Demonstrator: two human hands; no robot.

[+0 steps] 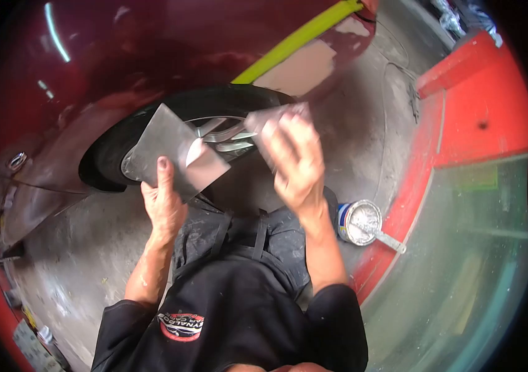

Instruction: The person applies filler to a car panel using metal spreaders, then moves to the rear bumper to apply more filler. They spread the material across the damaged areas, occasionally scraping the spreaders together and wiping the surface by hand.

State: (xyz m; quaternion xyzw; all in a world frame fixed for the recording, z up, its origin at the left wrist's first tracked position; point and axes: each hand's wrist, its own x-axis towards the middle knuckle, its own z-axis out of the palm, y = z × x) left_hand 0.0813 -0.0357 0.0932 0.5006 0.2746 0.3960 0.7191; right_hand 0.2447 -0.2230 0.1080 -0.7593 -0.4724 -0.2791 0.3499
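My left hand (165, 204) grips a flat grey mixing board (161, 142), its thumb lying on top. Pinkish putty (208, 167) covers the board's near right corner, with a whitish dab beside it. My right hand (298, 155), blurred by motion, is closed on a thin flat spreader (260, 123) just right of the board, apart from it. Beyond both hands is a maroon car body (152, 49) with a black tyre (101, 158). Yellow-green tape (295, 43) runs along the panel above a pinkish patch (304, 65).
On the floor at my right stands an open can (363, 224) with a flat metal strip (391, 242) across its rim. A red-framed surface (481, 99) with a greenish, glass-like top (475, 254) borders the right side. A thin cord (383, 111) lies on the concrete floor.
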